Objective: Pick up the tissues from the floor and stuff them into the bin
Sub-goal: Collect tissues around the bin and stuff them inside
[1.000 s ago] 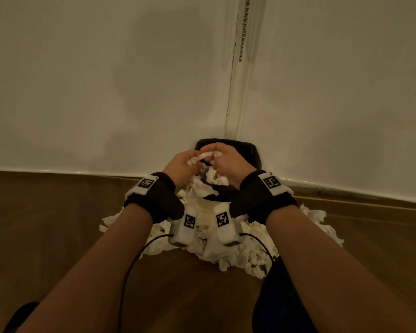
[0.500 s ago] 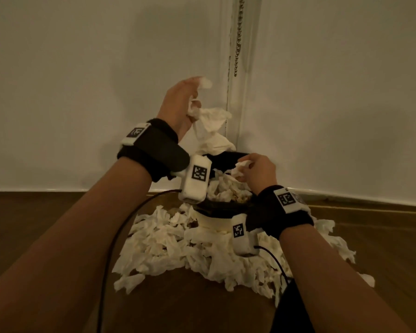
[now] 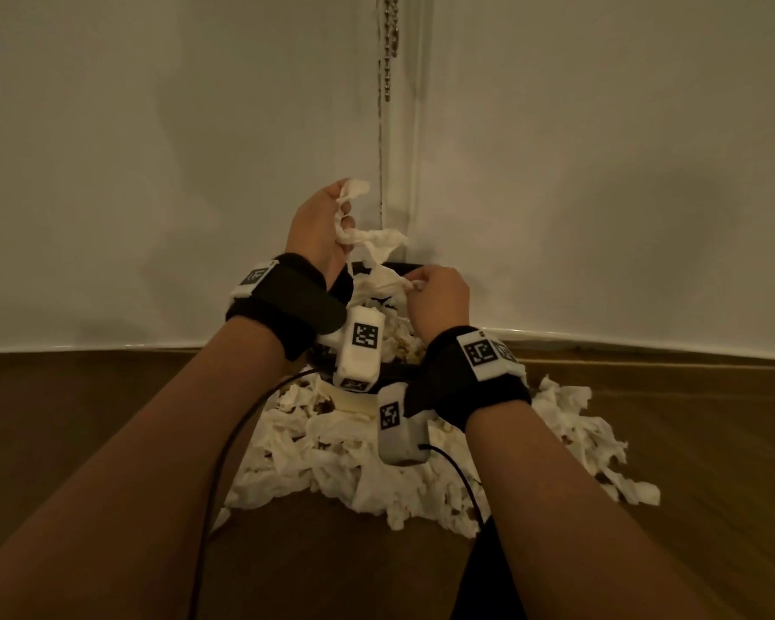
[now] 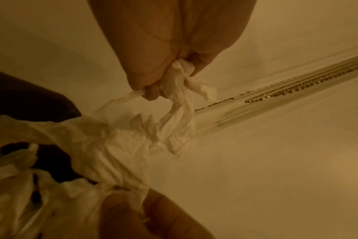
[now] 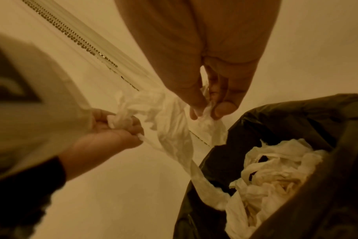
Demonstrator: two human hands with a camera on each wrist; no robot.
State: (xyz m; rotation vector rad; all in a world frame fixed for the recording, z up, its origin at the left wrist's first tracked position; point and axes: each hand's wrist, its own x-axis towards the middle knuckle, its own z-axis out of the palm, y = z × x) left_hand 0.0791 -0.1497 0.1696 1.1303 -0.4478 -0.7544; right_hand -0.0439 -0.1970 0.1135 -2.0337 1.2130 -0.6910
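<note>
Overhead, tissue strand (image 3: 379, 243) pinched between left hand (image 3: 316, 226) and right hand (image 3: 439, 302), above bin rim (image 5: 292, 105).

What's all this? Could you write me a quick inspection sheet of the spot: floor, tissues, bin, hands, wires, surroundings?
Surface: brown wooden floor, dim warm light.
Job's things: black-lined bin in the corner, tissues inside; a tissue strip stretched above it; tissue pile heaped on the floor around the bin.
Clutter: nothing seen.
Hands: left hand raised, gripping the strip's upper end; right hand lower, fingers pinching the other end over the bin.
Cables: black cables run from the wrist cameras toward the person.
Surroundings: white walls, a bead chain hanging at the corner.
</note>
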